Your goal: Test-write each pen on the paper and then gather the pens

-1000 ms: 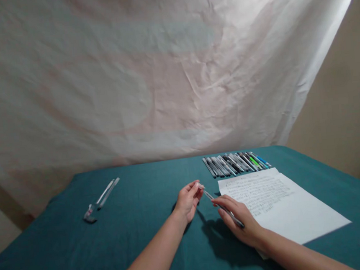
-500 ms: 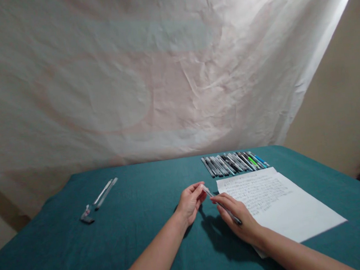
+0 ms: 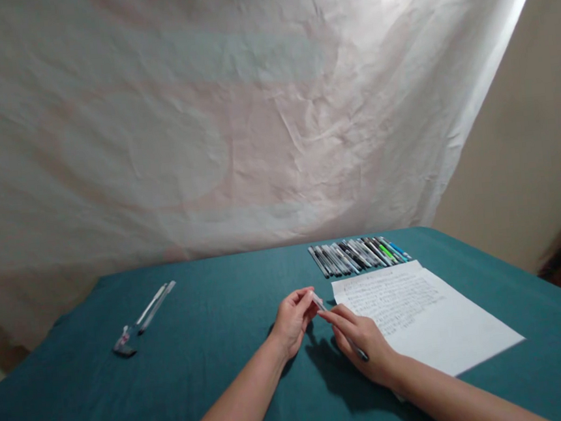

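A slim clear pen (image 3: 319, 303) with a dark end slants between my two hands above the cloth. My left hand (image 3: 293, 322) pinches its far, whitish end between thumb and fingers. Wrapped round the barrel, my right hand (image 3: 363, 342) covers the middle of the pen, and the dark end sticks out below the fingers. Whether the whitish end is a separate cap, I cannot tell. Under and beyond my right hand lies a white sheet of paper (image 3: 460, 326) with handwritten lines on its upper part.
A row of several pens (image 3: 358, 256) lies side by side behind the paper. To the left, two thin pens (image 3: 156, 308) rest near a small clear object with a dark end (image 3: 124, 345). A green cloth (image 3: 213, 334) covers the table; a pale sheet (image 3: 206, 145) hangs behind.
My right hand has slid slightly up the pen towards my left hand, hiding more of the barrel. The view has shifted a little to the right.
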`<state>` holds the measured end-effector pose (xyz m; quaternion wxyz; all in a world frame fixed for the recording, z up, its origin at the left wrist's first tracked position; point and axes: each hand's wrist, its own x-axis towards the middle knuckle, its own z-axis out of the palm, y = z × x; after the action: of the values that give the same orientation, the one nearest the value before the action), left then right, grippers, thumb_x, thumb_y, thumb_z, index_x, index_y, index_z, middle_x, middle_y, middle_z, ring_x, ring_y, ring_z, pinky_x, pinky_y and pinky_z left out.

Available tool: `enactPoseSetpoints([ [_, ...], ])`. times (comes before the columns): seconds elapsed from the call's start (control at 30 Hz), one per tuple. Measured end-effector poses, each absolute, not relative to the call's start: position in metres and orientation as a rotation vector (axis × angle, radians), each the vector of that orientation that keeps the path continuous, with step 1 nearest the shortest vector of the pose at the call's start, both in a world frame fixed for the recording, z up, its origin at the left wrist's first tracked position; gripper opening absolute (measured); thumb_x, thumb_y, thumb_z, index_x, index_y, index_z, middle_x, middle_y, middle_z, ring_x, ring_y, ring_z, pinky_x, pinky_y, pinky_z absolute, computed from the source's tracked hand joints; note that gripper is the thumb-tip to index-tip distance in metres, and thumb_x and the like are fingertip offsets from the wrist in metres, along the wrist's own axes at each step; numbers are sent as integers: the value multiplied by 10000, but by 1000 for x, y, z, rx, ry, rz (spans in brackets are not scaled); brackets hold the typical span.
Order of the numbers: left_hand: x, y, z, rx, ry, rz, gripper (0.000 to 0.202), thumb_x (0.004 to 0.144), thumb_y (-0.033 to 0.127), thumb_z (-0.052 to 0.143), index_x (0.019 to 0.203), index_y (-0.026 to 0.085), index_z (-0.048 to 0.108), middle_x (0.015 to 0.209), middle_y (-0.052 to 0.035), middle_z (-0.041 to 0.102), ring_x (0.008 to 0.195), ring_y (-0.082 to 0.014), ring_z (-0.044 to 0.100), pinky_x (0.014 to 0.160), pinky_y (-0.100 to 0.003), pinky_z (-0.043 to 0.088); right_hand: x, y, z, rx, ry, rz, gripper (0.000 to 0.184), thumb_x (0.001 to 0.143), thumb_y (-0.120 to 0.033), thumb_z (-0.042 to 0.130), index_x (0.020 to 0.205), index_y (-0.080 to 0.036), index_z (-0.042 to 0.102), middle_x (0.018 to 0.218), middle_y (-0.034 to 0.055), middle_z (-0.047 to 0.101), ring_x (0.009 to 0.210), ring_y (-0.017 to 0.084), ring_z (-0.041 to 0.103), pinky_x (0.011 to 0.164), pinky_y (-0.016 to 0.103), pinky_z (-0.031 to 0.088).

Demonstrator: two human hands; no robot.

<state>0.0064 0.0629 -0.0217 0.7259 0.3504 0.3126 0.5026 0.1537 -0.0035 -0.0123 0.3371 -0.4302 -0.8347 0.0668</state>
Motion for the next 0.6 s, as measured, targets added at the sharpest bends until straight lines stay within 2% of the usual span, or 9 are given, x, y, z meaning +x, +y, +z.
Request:
enactPoseSetpoints([
  [0.4,5,63,-25,825,644,1093,294,736,299,608,961,128,526,754,-35,613,698,-102,582,687,-224,448,152,-1,-8,-1160,-2223,149,409,821,-116,348,1201,-227,449,984,71,549,801,132,570,691,243,460],
  [0.6,6,61,-23,808,664,1106,393,717,219,634,1063,154,461,797,-49,624,729,-113,598,719,-240,460,148,0,-4,-1181,-2202,237,396,842,-175,361,1227,-256,411,1106,55,518,955,145,537,779,255,444],
])
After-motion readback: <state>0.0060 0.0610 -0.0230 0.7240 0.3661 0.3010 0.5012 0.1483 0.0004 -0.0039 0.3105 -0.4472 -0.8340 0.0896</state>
